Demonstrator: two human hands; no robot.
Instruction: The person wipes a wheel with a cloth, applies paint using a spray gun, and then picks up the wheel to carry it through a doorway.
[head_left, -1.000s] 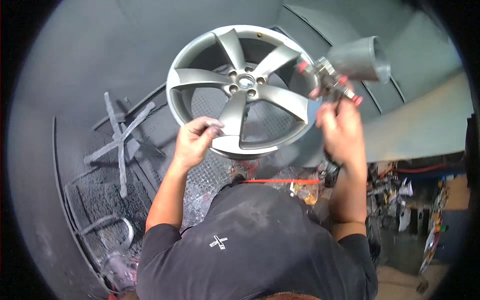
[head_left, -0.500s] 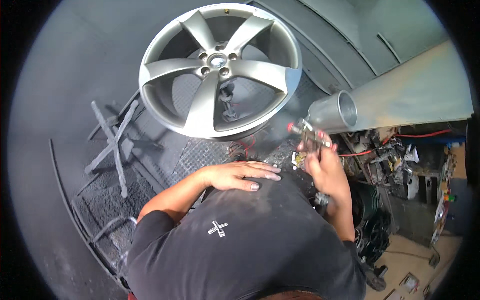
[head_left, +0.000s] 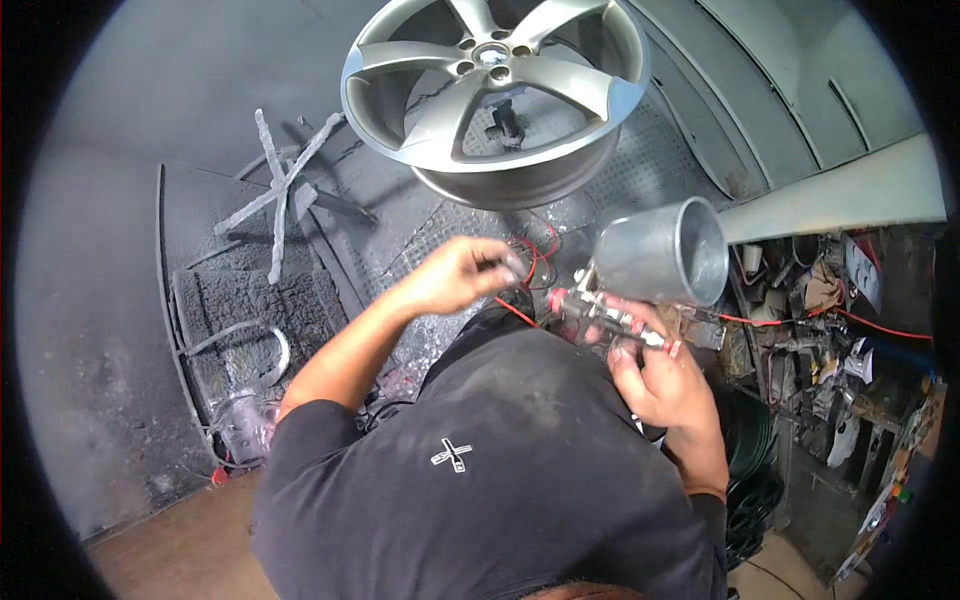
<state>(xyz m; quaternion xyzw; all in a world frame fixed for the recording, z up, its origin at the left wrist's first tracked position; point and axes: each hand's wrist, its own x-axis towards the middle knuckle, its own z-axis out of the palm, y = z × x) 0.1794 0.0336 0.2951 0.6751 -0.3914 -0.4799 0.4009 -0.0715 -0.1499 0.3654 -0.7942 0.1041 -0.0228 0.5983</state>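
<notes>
My right hand (head_left: 655,370) is wrapped round a spray gun (head_left: 610,318) with red end parts, held in front of my body on the right. The gun's grey cup (head_left: 640,255) is joined to it and sticks out beyond my hand, its round rim towards the right. My left hand (head_left: 465,277) is raised to the left of the gun, apart from it. Its fingers are loosely bent with a gap to the thumb, and I see nothing in them. Ahead, a silver five-spoke wheel rim (head_left: 440,125) is held up above the floor, its top cut off by the view's edge.
A grey-coated cross-shaped stand (head_left: 283,190) is at the left, near a rough dark mat (head_left: 250,290). Red hose (head_left: 518,312) runs low between my hands and reappears (head_left: 885,327) at the right. Cluttered shelves (head_left: 810,340) stand at the right, below a pale panel (head_left: 840,200).
My left hand has lifted off my shirt front and moved up towards the spray gun. The gun has come lower in my right hand. My view has shifted, putting the wheel higher and further right.
</notes>
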